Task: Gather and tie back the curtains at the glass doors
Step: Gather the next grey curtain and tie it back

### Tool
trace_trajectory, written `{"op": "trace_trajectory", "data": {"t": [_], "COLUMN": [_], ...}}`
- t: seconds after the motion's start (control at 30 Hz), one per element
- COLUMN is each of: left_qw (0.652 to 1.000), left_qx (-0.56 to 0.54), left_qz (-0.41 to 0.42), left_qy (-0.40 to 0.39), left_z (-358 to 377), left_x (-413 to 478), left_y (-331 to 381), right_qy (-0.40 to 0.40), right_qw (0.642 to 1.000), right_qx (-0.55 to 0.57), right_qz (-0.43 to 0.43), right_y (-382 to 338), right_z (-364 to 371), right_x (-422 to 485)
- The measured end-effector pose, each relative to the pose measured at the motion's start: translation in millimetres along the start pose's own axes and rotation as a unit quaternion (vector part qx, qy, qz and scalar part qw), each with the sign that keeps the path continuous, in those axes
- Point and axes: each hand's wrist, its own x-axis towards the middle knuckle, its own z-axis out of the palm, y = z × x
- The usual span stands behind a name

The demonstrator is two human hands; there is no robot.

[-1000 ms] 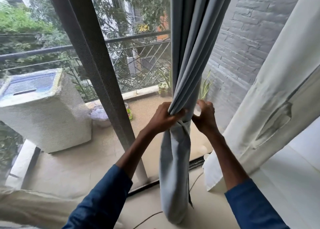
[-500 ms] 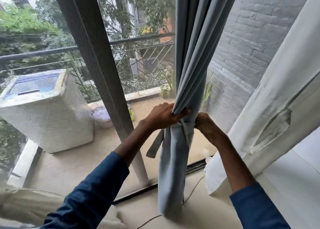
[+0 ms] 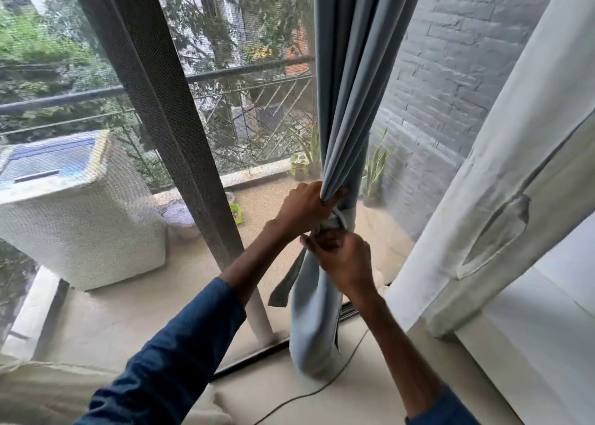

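Note:
A blue-grey curtain [image 3: 349, 96] hangs gathered into a narrow bundle in front of the glass door [image 3: 251, 128]. My left hand [image 3: 306, 207] pinches the bundle's folds at its waist. My right hand [image 3: 343, 255] is just below, in front of the curtain, closed on a matching fabric tie-back band [image 3: 336, 221] wrapped around the bundle. One loose end of the band [image 3: 286, 284] dangles to the left. A white curtain [image 3: 502, 173] hangs at the right, loose.
A dark door frame post [image 3: 167, 115] crosses the glass diagonally. Outside on the balcony stand a white machine [image 3: 80, 218], a railing [image 3: 251, 70] and potted plants [image 3: 375, 170]. A thin cable [image 3: 322, 389] lies on the floor by the curtain's foot.
My right hand has come from the curtain's right side round to its front, lower down, holding the band. The band's loose end now hangs at the left. The view has shifted slightly.

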Motion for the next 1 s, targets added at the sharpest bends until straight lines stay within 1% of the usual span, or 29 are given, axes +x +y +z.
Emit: {"op": "trace_trajectory", "data": {"t": [0.07,0.13,0.17,0.2,0.23,0.27,0.37,0.43,0.53,0.63,0.67,0.7,0.73,0.77,0.8,0.83,0.93,0.97,1.0], "left_qw": [1.0,0.999,0.999,0.999,0.999,0.998,0.997,0.996,0.996,0.995,0.995,0.994,0.994,0.993,0.992,0.99,0.989,0.989,0.99], "left_qx": [-0.009,-0.007,-0.006,-0.007,-0.009,-0.012,-0.019,-0.021,-0.033,-0.034,-0.032,-0.024,-0.01,0.013,0.039,0.06,0.079,0.074,0.07], "left_qz": [-0.016,-0.026,-0.03,-0.031,-0.035,-0.038,-0.049,-0.054,-0.052,-0.057,-0.061,-0.065,-0.068,-0.07,-0.071,-0.071,-0.07,-0.073,-0.075], "left_qy": [0.011,0.019,0.023,0.029,0.034,0.04,0.061,0.067,0.065,0.074,0.078,0.083,0.088,0.093,0.097,0.102,0.106,0.104,0.101], "left_z": [1.5,0.4,-0.6,-1.4,-2.7,-2.9,1.4,7.0,12.2,14.0,13.5,12.6,12.1,11.9,12.2,12.3,15.1,15.6,16.4], "left_x": [-0.7,-1.0,-1.1,-1.5,-2.5,-3.3,-4.3,-5.2,-9.3,-10.3,-9.8,-9.5,-8.9,-8.4,-8.0,-7.5,-4.2,-2.9,-1.0], "left_y": [0.1,-1.8,-3.4,-5.0,-5.7,-6.6,-6.1,-3.1,4.7,7.0,6.4,4.9,2.9,1.1,-1.4,-3.8,-10.3,-9.9,-9.4], "right_qy": [0.032,0.034,0.024,0.009,-0.005,-0.021,-0.089,-0.131,-0.108,-0.09,-0.088,-0.086,-0.085,-0.086,-0.083,-0.07,-0.038,-0.027,-0.012], "right_qw": [0.999,0.999,0.999,0.993,0.981,0.965,0.916,0.876,0.824,0.749,0.747,0.757,0.78,0.807,0.843,0.871,0.94,0.961,0.984], "right_qx": [-0.018,0.0,0.034,0.092,0.156,0.216,0.326,0.4,0.493,0.587,0.586,0.568,0.534,0.489,0.427,0.372,0.238,0.191,0.129], "right_qz": [-0.013,0.007,0.035,0.073,0.113,0.145,0.214,0.236,0.258,0.293,0.301,0.31,0.314,0.32,0.316,0.313,0.242,0.197,0.123], "right_y": [-0.4,-2.8,-3.0,-2.0,-0.4,1.0,5.6,8.9,12.0,16.3,15.7,17.9,17.0,13.0,14.6,11.4,-4.7,-14.4,-24.0], "right_z": [11.0,14.9,16.3,17.1,18.2,19.1,27.1,31.8,30.2,23.7,19.2,15.3,11.3,6.8,2.4,-2.7,-19.5,-25.0,-29.9], "right_x": [-2.9,-0.6,-0.2,0.1,0.1,-1.1,-10.8,-13.0,-13.9,-18.3,-19.2,-17.4,-16.5,-16.3,-13.9,-12.4,-6.3,-5.1,-4.2]}}
